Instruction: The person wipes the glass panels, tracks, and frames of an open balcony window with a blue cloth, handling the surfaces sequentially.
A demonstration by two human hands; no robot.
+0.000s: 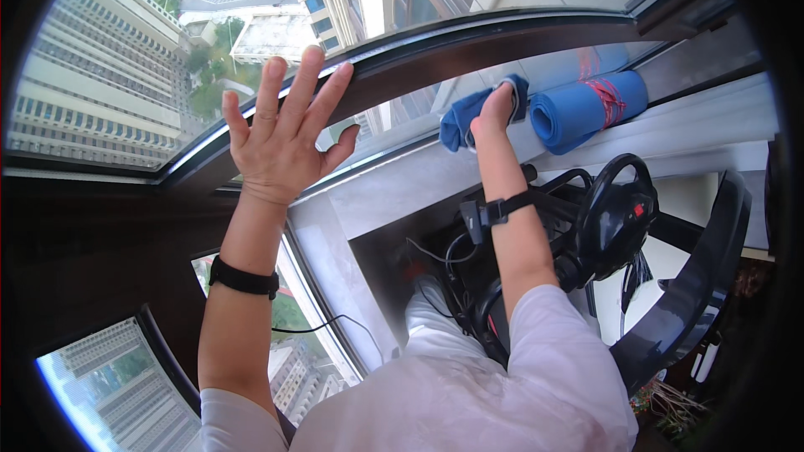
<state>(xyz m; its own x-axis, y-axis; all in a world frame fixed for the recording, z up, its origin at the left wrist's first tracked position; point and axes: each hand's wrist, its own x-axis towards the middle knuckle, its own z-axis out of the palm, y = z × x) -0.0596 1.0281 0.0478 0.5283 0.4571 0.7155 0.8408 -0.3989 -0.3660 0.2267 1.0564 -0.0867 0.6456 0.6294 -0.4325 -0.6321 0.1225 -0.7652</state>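
Observation:
My left hand (283, 144) is raised with its fingers spread, over the dark window frame (519, 40), and holds nothing. Whether its palm presses on the frame or the glass I cannot tell. Farther right, my right hand (494, 110) grips a blue cloth (459, 122) beside the lower windowpane (402, 113), just above the pale sill (394, 190). Most of the fingers are hidden by the cloth and the hand itself. A rolled blue mat (559, 117) tied with red cord lies on the sill close to the right of the cloth.
Black exercise equipment (615, 218) with a curved rail stands under my right arm. A thin cable (314, 328) runs near my left forearm. Beyond the glass are tall buildings (109, 67) far below and across. A screen-like pane (109, 385) sits at lower left.

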